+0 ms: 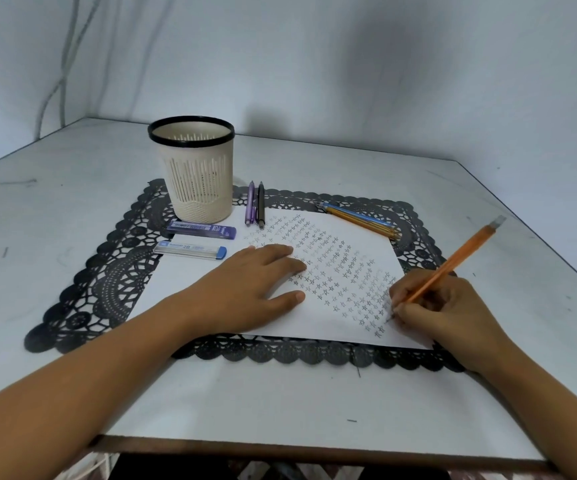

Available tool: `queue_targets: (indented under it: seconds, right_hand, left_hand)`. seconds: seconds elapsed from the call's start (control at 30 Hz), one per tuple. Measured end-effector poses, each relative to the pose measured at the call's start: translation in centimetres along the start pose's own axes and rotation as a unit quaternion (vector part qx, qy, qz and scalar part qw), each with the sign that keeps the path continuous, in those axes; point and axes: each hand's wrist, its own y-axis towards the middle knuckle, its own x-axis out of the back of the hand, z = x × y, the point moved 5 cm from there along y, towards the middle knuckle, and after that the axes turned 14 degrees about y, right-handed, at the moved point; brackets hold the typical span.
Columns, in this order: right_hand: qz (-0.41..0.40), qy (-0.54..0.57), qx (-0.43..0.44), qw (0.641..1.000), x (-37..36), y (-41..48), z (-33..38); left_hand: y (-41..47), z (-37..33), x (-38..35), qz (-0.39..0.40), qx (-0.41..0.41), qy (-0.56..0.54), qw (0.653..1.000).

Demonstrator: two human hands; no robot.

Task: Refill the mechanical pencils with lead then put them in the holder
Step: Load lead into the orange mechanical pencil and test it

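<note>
Head camera is looking down at a white bench where the right hand is pinching an orange mechanical pencil in a writing grip, tip meeting the sheet of paper near its lower right corner. Rows of small star-like marks are covering the sheet, so the hand is probably testing whether lead is feeding. The left hand is lying flat with fingers loosely spread, pressing the paper, most likely so that it is not sliding under the strokes; it is gripping nothing.

Paper is resting on a black lace mat, which is keeping the small items gathered in one spot. The cream holder is standing upright at the mat's far left corner, and no pencil is showing above its rim. Just beside its base, 2 lead cases are lying: a dark blue case and a clear case, both within easy reach of the left hand. 2 more pencils, a purple pencil and a black pencil, are lying side by side right of the holder, and a yellow and blue pair is lying at the paper's far right edge, apparently waiting for refilling.
</note>
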Motion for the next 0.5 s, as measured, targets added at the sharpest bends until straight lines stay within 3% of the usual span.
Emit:
queue_targets:
  seconds: [0.5]
  right_hand:
    - [0.012, 0.0, 0.0, 1.0, -0.1, -0.02, -0.09]
  left_hand:
    - [0.1, 0.26, -0.39, 0.004, -0.003, 0.004, 1.0]
